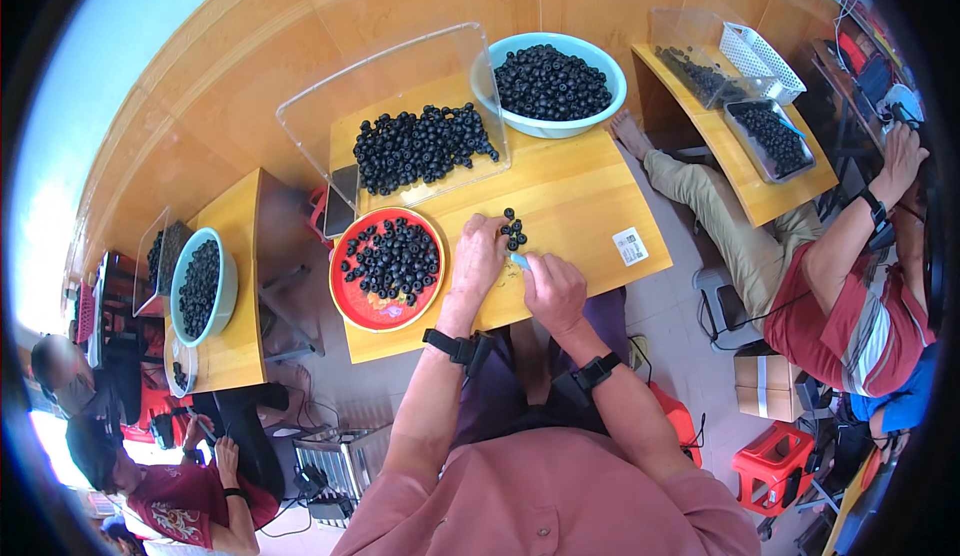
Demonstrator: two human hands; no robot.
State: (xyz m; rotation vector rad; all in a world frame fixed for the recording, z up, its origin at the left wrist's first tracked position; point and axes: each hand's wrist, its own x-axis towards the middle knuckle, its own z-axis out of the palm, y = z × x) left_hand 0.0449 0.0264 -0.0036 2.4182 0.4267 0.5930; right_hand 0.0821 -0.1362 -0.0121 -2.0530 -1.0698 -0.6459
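Watching remotely, I can't tell whether the left hand [480, 254], at frame centre, grips anything; just right, dark pieces [516, 227] look light, firm, roll-prone, best pinched sideways; then a light-blue tool [519, 261], clamped in the right hand [555, 292].

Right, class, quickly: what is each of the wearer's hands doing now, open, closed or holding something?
Left hand: beside small black pieces; whether it grips one cannot be told.
Right hand: closed, holding a light-blue tool.
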